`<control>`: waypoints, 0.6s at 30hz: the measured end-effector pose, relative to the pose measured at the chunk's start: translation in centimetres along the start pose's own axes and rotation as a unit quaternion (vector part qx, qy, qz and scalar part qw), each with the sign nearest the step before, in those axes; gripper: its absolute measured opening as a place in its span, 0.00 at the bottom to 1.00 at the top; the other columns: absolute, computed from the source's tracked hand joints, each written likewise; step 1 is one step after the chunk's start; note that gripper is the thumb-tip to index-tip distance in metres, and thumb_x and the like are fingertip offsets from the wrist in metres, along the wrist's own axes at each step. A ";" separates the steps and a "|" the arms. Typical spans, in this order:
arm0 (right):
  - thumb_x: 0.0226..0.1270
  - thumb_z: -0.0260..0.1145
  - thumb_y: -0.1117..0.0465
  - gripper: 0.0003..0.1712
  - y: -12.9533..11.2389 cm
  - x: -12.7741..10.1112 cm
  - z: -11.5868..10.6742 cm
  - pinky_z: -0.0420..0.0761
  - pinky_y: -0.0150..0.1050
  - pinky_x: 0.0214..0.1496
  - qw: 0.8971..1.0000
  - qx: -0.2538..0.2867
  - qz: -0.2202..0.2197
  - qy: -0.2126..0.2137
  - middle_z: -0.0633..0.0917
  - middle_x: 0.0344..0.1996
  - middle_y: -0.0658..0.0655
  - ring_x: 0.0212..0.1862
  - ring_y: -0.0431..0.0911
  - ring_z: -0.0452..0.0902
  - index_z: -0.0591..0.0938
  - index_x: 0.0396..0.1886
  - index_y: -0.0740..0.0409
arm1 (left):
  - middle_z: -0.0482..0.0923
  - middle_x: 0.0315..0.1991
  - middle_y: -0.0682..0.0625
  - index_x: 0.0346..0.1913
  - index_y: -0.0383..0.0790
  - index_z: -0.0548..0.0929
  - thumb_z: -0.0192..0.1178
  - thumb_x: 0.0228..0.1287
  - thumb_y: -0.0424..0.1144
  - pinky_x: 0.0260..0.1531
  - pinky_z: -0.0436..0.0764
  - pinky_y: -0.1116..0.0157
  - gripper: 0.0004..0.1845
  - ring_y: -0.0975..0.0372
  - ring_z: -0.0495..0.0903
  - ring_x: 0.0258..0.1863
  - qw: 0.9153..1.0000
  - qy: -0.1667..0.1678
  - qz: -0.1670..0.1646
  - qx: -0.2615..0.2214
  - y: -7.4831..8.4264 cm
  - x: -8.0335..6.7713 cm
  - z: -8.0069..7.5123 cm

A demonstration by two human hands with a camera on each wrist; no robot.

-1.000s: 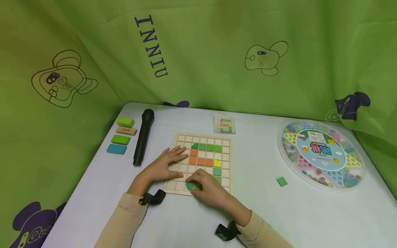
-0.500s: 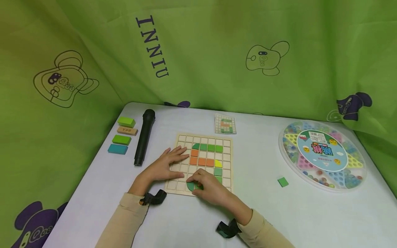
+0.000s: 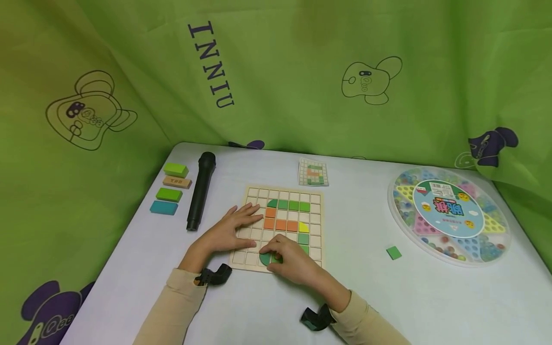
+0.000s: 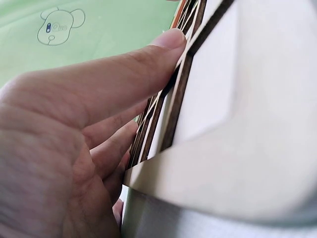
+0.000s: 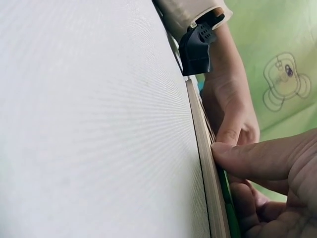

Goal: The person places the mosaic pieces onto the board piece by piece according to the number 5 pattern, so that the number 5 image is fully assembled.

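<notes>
A wooden grid board [image 3: 252, 192] lies on the white table and carries green, orange and yellow tiles [image 3: 280, 224]. My left hand [image 3: 228, 230] rests flat on the board's left side with its fingers straight; in the left wrist view those fingers [image 4: 99, 84] lie against the board [image 4: 208, 89]. At the bottom row my right hand [image 3: 286, 261] pinches a dark green rounded tile [image 3: 263, 259]. The right wrist view shows its thumb [image 5: 262, 156] at the board's edge [image 5: 208, 173], with the green tile [image 5: 229, 203] under the curled fingers.
A black microphone [image 3: 200, 190] and several coloured blocks [image 3: 169, 194] lie to the left. A small pattern card [image 3: 313, 172] sits behind the board. On the right are a round marble game case [image 3: 448, 214] and a loose green square tile [image 3: 393, 252]. Green cloth surrounds the table.
My right hand's fingers have shifted a little on the green tile at the bottom row. The left hand has stayed flat on the board.
</notes>
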State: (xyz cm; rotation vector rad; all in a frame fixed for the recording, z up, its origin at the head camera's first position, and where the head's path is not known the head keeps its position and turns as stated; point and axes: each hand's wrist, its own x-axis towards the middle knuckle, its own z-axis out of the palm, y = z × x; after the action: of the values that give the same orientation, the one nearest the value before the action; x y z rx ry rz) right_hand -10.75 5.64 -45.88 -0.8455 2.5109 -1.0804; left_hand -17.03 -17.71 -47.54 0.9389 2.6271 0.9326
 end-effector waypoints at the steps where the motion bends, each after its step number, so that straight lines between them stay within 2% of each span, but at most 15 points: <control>1: 0.57 0.70 0.64 0.17 0.0 0.0 0.0 0.76 0.27 0.41 1.000 -0.001 0.000 0.000 0.78 0.42 0.48 0.37 0.36 0.71 0.83 0.49 0.53 | 0.54 0.74 0.51 0.69 0.46 0.68 0.67 0.54 0.54 0.73 0.40 0.46 0.40 0.54 0.48 0.75 1.000 0.000 0.000 -0.001 0.0 0.0 0.0; 12: 0.54 0.73 0.63 0.19 -0.1 -0.4 -0.3 0.77 0.29 0.43 1.000 0.024 -0.009 0.015 0.79 0.41 0.48 0.39 0.39 0.73 0.83 0.48 0.53 | 0.53 0.75 0.51 0.69 0.46 0.67 0.67 0.54 0.54 0.73 0.39 0.46 0.40 0.54 0.47 0.75 1.000 -0.005 -0.007 -0.001 -0.1 0.0 0.0; 18: 0.54 0.72 0.65 0.21 0.5 -1.5 -1.9 0.78 0.34 0.47 0.998 0.052 -0.021 0.041 0.81 0.45 0.49 0.43 0.43 0.76 0.81 0.50 0.54 | 0.53 0.74 0.51 0.69 0.46 0.68 0.67 0.54 0.54 0.73 0.40 0.46 0.40 0.54 0.47 0.75 1.000 -0.002 -0.008 -0.001 0.0 0.0 0.0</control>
State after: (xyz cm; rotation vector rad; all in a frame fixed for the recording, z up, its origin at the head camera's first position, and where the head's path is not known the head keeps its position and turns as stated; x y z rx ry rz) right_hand -10.67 7.92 -44.88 -0.8438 2.4876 -1.2726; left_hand -17.07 -17.72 -47.53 0.9175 2.6253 0.9295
